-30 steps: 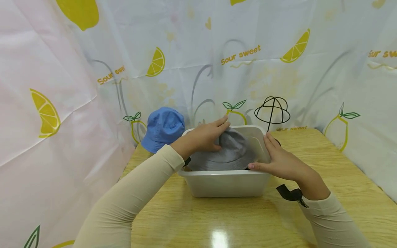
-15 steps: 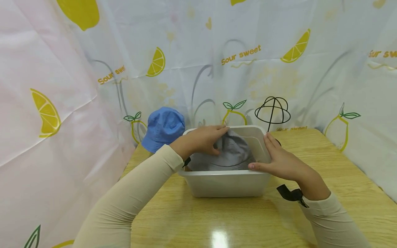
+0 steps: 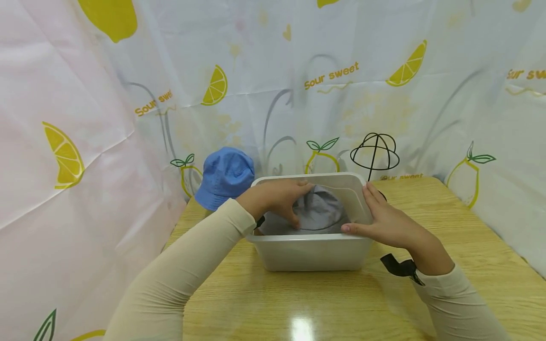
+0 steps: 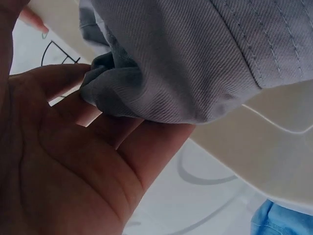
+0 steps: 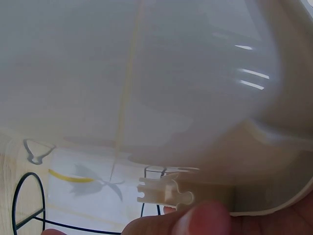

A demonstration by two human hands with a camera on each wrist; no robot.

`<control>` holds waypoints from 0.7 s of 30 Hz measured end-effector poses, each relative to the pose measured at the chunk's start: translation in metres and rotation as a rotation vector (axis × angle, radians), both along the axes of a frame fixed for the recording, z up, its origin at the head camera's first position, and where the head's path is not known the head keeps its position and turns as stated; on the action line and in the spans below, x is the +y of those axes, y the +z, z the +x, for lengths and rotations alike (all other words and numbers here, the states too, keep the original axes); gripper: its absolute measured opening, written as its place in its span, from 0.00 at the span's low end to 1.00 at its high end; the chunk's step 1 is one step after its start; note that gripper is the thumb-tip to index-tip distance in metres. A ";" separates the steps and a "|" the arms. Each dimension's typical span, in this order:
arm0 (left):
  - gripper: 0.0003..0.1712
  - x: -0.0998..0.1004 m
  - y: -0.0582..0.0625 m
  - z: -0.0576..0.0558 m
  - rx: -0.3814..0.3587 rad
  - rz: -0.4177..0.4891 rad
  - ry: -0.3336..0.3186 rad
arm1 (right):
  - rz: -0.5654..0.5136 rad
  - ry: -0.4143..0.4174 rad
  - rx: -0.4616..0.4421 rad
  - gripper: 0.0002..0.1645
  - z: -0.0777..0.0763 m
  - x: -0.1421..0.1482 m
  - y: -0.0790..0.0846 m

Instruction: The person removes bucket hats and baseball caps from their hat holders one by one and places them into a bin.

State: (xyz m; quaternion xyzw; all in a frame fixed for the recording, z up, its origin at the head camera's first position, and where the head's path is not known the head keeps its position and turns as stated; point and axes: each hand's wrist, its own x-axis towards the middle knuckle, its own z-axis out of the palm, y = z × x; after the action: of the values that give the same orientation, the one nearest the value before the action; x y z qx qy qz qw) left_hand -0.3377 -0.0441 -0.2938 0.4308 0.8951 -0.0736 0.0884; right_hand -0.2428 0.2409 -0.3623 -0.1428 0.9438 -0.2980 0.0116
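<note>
A grey bucket hat (image 3: pixel 321 210) sits crown up inside a white plastic tub (image 3: pixel 315 255). My left hand (image 3: pixel 281 196) reaches over the tub's left side, thumb and fingers spread against the hat's crown. In the left wrist view, the fingers (image 4: pixel 159 147) pass behind the folded grey cloth (image 4: pixel 186 58), while the thumb stands apart. My right hand (image 3: pixel 390 225) rests on the tub's front right corner, its fingers straight along the right rim and its thumb on the front rim. The right wrist view shows the thumb (image 5: pixel 208 220) at the tub wall (image 5: pixel 195 73).
A blue bucket hat (image 3: pixel 228 175) is behind the tub, to the left. Black wire forms a hat-shaped stand (image 3: pixel 373 160) at the back right. The wooden table (image 3: pixel 452 222) meets a lemon-print curtain (image 3: pixel 251 61) behind and at both sides.
My left hand has moved down and its thumb has dropped lower over the hat. The grey hat's crown sits lower in the tub. My right hand has stayed in place.
</note>
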 end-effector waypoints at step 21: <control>0.60 0.011 -0.026 -0.005 -0.052 -0.089 0.007 | -0.001 0.002 -0.003 0.76 0.000 0.000 0.000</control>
State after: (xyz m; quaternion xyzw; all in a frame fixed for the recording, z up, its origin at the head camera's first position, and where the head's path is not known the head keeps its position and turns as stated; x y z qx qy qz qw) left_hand -0.3429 -0.0329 -0.3198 0.4252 0.8897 -0.1019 0.1310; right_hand -0.2423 0.2407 -0.3621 -0.1431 0.9435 -0.2985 0.0134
